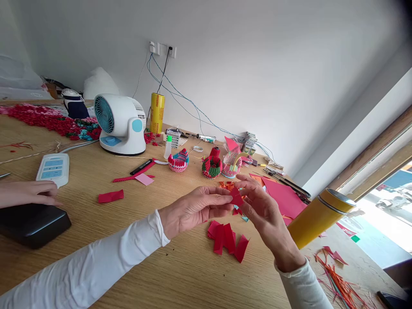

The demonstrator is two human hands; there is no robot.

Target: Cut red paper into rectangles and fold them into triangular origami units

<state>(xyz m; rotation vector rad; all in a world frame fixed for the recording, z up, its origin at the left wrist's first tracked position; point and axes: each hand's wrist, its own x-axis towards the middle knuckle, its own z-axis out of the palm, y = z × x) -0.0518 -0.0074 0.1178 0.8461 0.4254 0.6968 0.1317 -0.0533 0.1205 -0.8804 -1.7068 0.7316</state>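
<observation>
A small folded piece of red paper (236,197) is pinched between my two hands over the table. My left hand (198,207) grips its left side between thumb and fingers. From the right, my right hand (262,212) holds the other edge with its fingertips. Just below lie several red paper strips (229,238) in a loose pile. Small orange folded pieces (226,185) sit behind my hands, partly hidden by them. Large red paper sheets (285,195) lie to the right of my right hand.
A yellow bottle (317,219) stands close to my right forearm. Folded-paper baskets (179,160) stand farther back, near a white fan (120,122). At left, another person's hand (32,194) rests by a black case (34,224). A utility knife (140,167) lies on the wooden table (180,274).
</observation>
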